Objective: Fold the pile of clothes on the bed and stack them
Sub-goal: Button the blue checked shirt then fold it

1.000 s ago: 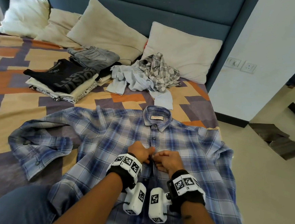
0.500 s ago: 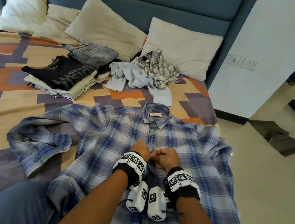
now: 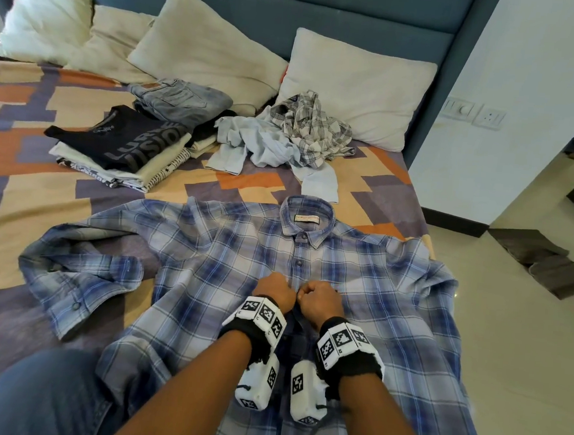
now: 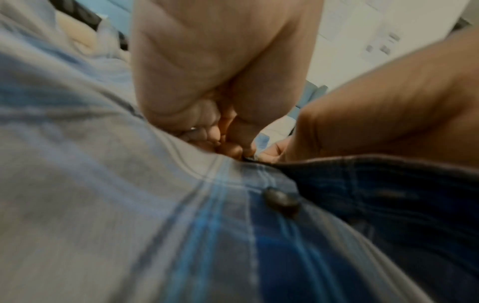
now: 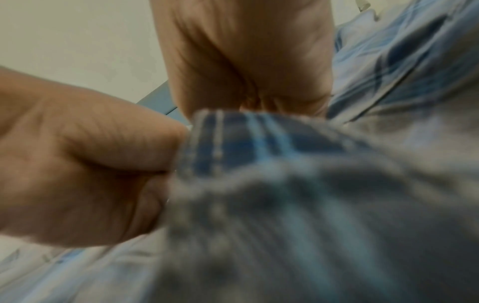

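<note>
Nearest: a knee in blue denim [image 3: 34, 400], lower left of the head view. Next: both forearms with black wrist straps carrying white marker blocks. Left hand [image 3: 274, 289], fingers curled, pinching the left front edge of the blue plaid shirt [image 3: 206, 266] at mid-chest; the left wrist view shows thumb and fingertips closed on the placket just above a dark button [image 4: 281, 202], which is unfastened, with the dark inside of the shirt open beside it. Right hand [image 3: 318, 298], fingers curled, gripping the opposite front edge, knuckles almost touching the left hand; the right wrist view shows a fold of plaid cloth bunched against it, blurred. The shirt lies flat, front up, collar away from the person, on the patterned bedspread [image 3: 23, 196], left sleeve bent back on itself, right side hanging over the bed's edge. Beyond the collar: a loose pile of unfolded clothes [image 3: 285, 138], pale blue and grey check. Left of it: a folded stack topped by a black printed T-shirt [image 3: 123, 142], and folded jeans [image 3: 181, 97] behind. Farthest: four pillows [image 3: 358, 82] against the blue headboard [image 3: 295, 5].
</note>
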The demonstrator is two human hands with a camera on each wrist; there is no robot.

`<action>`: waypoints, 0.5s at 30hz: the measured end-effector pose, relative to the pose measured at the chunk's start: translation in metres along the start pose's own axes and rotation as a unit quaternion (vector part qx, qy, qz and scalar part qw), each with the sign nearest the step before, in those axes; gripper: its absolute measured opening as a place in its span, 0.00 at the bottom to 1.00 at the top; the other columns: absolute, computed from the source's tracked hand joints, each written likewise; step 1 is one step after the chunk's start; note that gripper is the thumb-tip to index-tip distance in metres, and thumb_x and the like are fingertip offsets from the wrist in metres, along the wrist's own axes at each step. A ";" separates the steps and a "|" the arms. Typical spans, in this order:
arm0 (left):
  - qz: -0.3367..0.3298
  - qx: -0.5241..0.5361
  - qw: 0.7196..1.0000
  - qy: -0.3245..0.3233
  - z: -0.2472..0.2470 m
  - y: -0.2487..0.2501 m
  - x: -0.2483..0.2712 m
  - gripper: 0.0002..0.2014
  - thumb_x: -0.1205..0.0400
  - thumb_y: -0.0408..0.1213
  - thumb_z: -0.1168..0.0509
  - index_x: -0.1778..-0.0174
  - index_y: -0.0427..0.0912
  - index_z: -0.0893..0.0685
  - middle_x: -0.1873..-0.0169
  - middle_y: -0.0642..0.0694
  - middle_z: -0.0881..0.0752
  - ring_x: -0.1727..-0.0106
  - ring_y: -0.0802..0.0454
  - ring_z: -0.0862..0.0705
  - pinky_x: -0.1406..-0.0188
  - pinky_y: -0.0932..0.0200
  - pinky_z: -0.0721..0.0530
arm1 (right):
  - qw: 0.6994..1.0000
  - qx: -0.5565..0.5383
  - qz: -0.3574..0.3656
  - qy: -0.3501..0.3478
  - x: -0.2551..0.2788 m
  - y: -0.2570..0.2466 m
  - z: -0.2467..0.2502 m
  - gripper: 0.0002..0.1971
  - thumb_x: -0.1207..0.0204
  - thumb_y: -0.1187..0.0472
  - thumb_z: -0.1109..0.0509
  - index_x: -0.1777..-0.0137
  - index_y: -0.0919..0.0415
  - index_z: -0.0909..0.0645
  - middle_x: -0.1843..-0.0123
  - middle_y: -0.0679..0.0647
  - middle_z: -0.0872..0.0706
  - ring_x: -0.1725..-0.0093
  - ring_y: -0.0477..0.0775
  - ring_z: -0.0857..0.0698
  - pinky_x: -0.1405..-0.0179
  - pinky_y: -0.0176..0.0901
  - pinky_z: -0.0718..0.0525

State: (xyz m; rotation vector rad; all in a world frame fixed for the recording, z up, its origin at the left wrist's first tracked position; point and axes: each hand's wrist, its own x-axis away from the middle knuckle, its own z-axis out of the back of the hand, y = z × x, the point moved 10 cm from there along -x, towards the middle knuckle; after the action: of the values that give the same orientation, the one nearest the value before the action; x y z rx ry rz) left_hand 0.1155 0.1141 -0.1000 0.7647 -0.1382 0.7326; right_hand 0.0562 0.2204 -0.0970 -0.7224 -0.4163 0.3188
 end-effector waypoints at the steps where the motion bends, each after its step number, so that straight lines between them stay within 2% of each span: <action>1: -0.001 -0.013 1.000 0.005 0.000 0.002 0.002 0.12 0.15 0.35 0.40 0.65 0.37 0.22 0.51 0.35 0.13 0.50 0.39 0.14 0.52 0.51 0.15 | 1.000 0.005 -0.004 -0.012 -0.002 0.000 -0.002 0.18 0.21 0.65 0.39 0.72 0.51 0.24 0.56 0.58 0.13 0.52 0.62 0.15 0.51 0.47 0.16; 2: -0.001 -0.025 1.000 0.011 0.000 0.003 0.004 0.12 0.15 0.36 0.40 0.62 0.35 0.21 0.49 0.35 0.14 0.49 0.39 0.14 0.53 0.51 0.16 | 1.000 0.005 -0.009 -0.026 -0.003 0.000 -0.004 0.17 0.20 0.65 0.40 0.71 0.50 0.24 0.57 0.56 0.15 0.54 0.60 0.17 0.54 0.47 0.18; 4: -0.002 -0.032 0.999 0.018 0.003 0.006 0.008 0.12 0.14 0.37 0.41 0.48 0.32 0.17 0.44 0.34 0.15 0.45 0.38 0.14 0.53 0.52 0.18 | 0.999 -0.002 -0.017 -0.043 -0.004 0.001 -0.006 0.17 0.21 0.67 0.41 0.70 0.51 0.25 0.59 0.54 0.19 0.57 0.58 0.22 0.64 0.42 0.23; 6: -0.012 -0.044 0.999 0.024 0.005 0.008 0.009 0.12 0.15 0.37 0.40 0.43 0.32 0.19 0.43 0.35 0.15 0.45 0.38 0.15 0.56 0.52 0.19 | 0.998 -0.005 -0.023 -0.058 -0.004 0.004 -0.007 0.16 0.22 0.68 0.42 0.69 0.52 0.25 0.65 0.53 0.21 0.63 0.56 0.24 0.72 0.39 0.30; 9: -0.023 -0.009 0.999 0.027 0.012 0.007 0.012 0.13 0.18 0.39 0.35 0.41 0.35 0.23 0.46 0.38 0.15 0.48 0.39 0.15 0.55 0.51 0.17 | 0.997 -0.021 -0.028 -0.073 -0.004 0.008 -0.009 0.15 0.22 0.68 0.40 0.69 0.55 0.25 0.69 0.52 0.24 0.71 0.51 0.28 0.73 0.38 0.32; 12: -0.010 0.056 0.998 0.016 0.025 -0.008 0.017 0.19 0.25 0.45 0.25 0.46 0.41 0.23 0.58 0.47 0.20 0.53 0.45 0.16 0.53 0.54 0.15 | 0.997 -0.042 -0.023 -0.062 -0.002 0.008 -0.005 0.14 0.21 0.66 0.34 0.69 0.57 0.24 0.70 0.53 0.21 0.70 0.51 0.24 0.69 0.42 0.25; 13: 0.004 0.087 0.996 0.027 0.035 -0.017 0.017 0.19 0.26 0.45 0.23 0.49 0.43 0.23 0.59 0.47 0.22 0.52 0.44 0.15 0.53 0.53 0.14 | 0.996 -0.062 -0.028 -0.062 0.000 0.010 -0.002 0.14 0.20 0.65 0.33 0.69 0.57 0.24 0.69 0.54 0.21 0.70 0.52 0.23 0.70 0.42 0.24; 15: 0.030 0.113 0.989 0.087 0.069 -0.042 0.013 0.12 0.25 0.41 0.24 0.55 0.43 0.21 0.54 0.43 0.19 0.47 0.38 0.14 0.47 0.46 0.13 | 0.988 -0.132 -0.055 -0.062 0.006 0.016 0.009 0.12 0.20 0.67 0.33 0.65 0.58 0.23 0.67 0.57 0.21 0.72 0.53 0.23 0.76 0.41 0.23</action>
State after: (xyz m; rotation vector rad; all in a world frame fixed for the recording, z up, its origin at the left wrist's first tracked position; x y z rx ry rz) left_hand 0.1622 0.0546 -0.0692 0.9103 0.0813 0.8785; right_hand 0.0548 0.2393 -0.1000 -0.9373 -0.6227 0.2059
